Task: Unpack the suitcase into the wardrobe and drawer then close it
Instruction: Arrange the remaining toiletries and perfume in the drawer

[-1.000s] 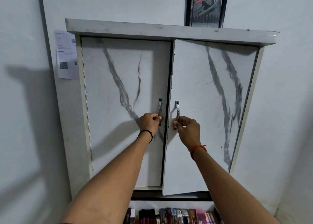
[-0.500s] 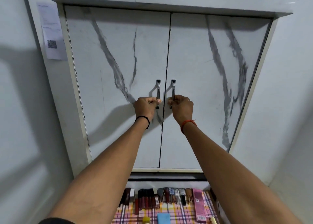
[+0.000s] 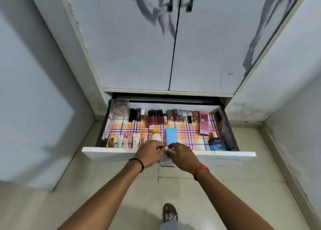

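We see the wardrobe (image 3: 173, 38) with both marble-patterned doors closed, their two handles side by side at the top of the view. Below it the drawer (image 3: 225, 154) stands pulled out, its white front edge towards us. Inside, on a checked liner, a row of lipsticks (image 3: 156, 117) lines the back, a pink box (image 3: 203, 123) lies at the right, and a blue box (image 3: 171, 135) and an amber bottle (image 3: 156, 135) sit near the front. Our left hand (image 3: 149, 153) and right hand (image 3: 182, 157) meet over the middle of the drawer front, fingers curled; blur hides each grip, so we cannot tell what either holds. The suitcase is out of view.
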